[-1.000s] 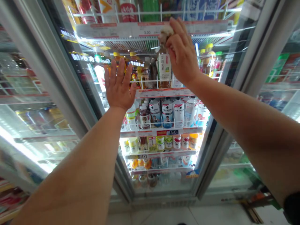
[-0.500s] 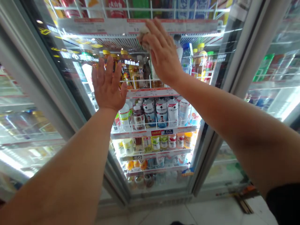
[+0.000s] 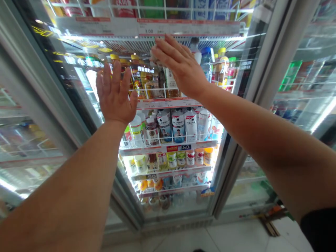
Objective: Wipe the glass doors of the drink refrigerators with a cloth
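My left hand [image 3: 115,92] lies flat with fingers spread against the glass door [image 3: 178,211] of a drinks fridge. Higher up and to the right, my right hand [image 3: 182,66] presses a crumpled light-coloured cloth [image 3: 154,60] to the same pane. Most of the cloth is hidden under its fingers, with only an edge showing at the left. Behind the glass, bottles with yellow caps [image 3: 135,59] stand near my left hand, and a blue-capped bottle [image 3: 207,63] is right of my right hand.
Metal door frames [image 3: 236,161] run down both sides, with neighbouring fridge doors beyond them. Wire shelves [image 3: 170,148] inside carry rows of white-labelled bottles [image 3: 178,126]. Below lies a tiled floor [image 3: 181,239], with a brown object [image 3: 270,226] near the fridge base at right.
My right hand has slid down the glass with the cloth and its fingers now point more to the left. My left hand stays flat on the pane. The view has shifted slightly.
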The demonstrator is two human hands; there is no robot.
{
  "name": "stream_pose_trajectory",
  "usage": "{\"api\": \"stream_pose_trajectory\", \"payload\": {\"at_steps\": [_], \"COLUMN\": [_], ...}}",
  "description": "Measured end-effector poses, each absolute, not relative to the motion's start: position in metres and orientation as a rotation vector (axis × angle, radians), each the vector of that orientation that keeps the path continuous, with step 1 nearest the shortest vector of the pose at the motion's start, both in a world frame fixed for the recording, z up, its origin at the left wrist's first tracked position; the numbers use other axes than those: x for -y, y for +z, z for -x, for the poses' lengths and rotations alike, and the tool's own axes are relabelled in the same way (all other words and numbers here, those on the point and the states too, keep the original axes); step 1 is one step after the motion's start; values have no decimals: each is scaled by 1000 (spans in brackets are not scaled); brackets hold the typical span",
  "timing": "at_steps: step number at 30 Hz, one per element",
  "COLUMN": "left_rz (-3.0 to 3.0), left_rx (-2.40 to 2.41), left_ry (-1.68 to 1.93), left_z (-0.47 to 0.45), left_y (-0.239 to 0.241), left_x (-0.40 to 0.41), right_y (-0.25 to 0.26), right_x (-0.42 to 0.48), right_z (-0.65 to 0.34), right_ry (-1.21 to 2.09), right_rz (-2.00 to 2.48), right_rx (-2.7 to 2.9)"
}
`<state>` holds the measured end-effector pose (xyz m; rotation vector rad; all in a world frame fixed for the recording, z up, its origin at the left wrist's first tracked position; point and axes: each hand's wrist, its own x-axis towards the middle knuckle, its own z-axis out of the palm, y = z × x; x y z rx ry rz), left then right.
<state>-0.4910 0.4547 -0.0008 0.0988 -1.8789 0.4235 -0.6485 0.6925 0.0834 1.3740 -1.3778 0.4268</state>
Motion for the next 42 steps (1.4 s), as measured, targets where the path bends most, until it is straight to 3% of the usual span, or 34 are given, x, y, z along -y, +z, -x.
{"api": "stream_pose_trajectory", "payload": {"at_steps": [6, 13, 42], "left_rz": [-93, -95, -118], "left_rx": [1865, 1874, 1893], "left_ry": [438, 369, 319], "left_z": [493, 493, 490], "left_y": [-1, 0, 0], "left_x": [-453, -454, -461], "right_y": [90, 57, 7], "right_x": [-716, -741, -791], "right_z": [682, 676, 703], "right_ry": [658, 412, 604], "right_rz": [-1123, -1334, -1089], "right_rx": [1297, 1392, 1486]}}
